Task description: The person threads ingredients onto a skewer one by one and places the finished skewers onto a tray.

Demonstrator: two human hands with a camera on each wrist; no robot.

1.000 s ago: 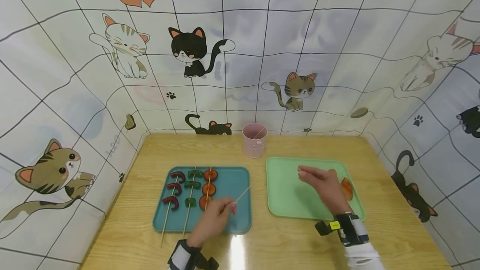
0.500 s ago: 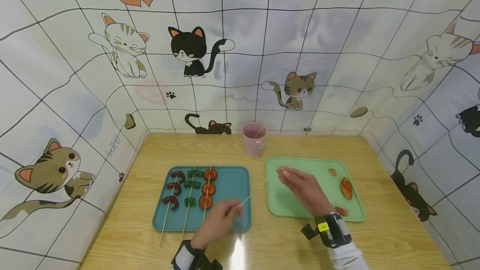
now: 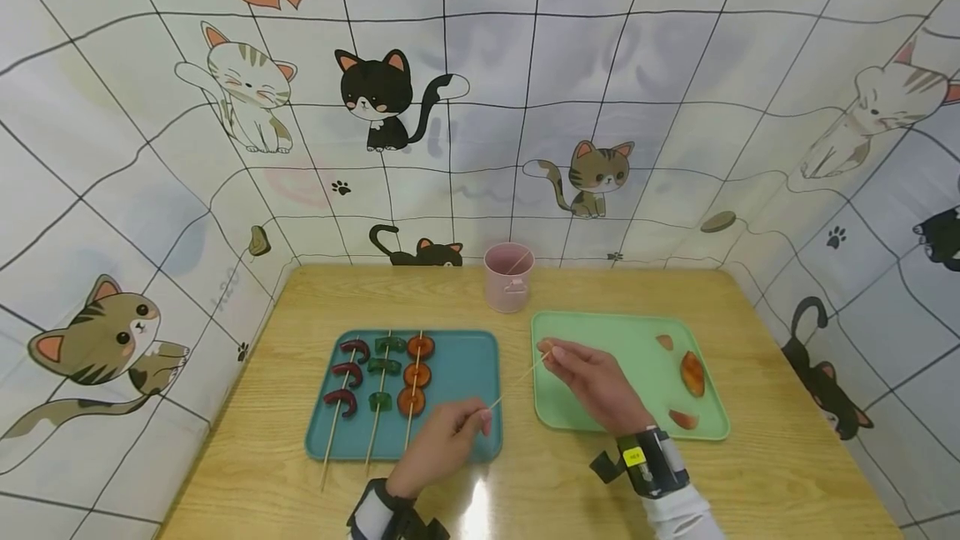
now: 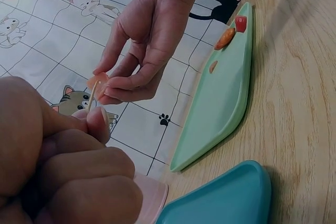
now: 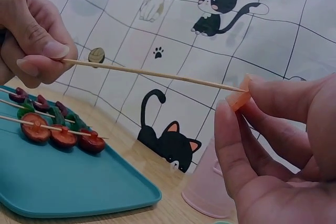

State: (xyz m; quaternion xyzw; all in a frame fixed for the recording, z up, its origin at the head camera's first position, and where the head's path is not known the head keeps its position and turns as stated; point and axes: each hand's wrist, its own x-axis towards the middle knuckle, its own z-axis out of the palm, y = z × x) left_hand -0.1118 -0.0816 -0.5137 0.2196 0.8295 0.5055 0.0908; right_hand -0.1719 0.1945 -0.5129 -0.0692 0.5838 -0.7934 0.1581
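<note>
My left hand (image 3: 441, 444) pinches a thin wooden skewer (image 5: 157, 74) between thumb and forefinger, above the right part of the blue tray (image 3: 468, 373). Over the left part of the green tray (image 3: 570, 411), my right hand (image 3: 596, 380) holds a small orange-pink food piece (image 5: 239, 98) by its fingertips. The skewer's pointed end meets that piece in the right wrist view. Three loaded skewers lie on the blue tray: one with dark red curled pieces (image 3: 347, 375), one with green pieces (image 3: 385, 368), and one with round orange-brown slices (image 3: 417, 376).
An orange elongated piece (image 3: 692, 374), a small tan slice (image 3: 664, 342) and a reddish piece (image 3: 683, 419) lie on the green tray's right side. Behind the trays stands a pink bucket (image 3: 507, 294) with a thin stick inside. Cat-patterned cloth walls (image 3: 480, 132) surround the wooden table (image 3: 390, 298).
My right hand has moved left with the food piece, from the green tray's right side to the skewer's tip. My left hand has shifted slightly right, keeping hold of the skewer.
</note>
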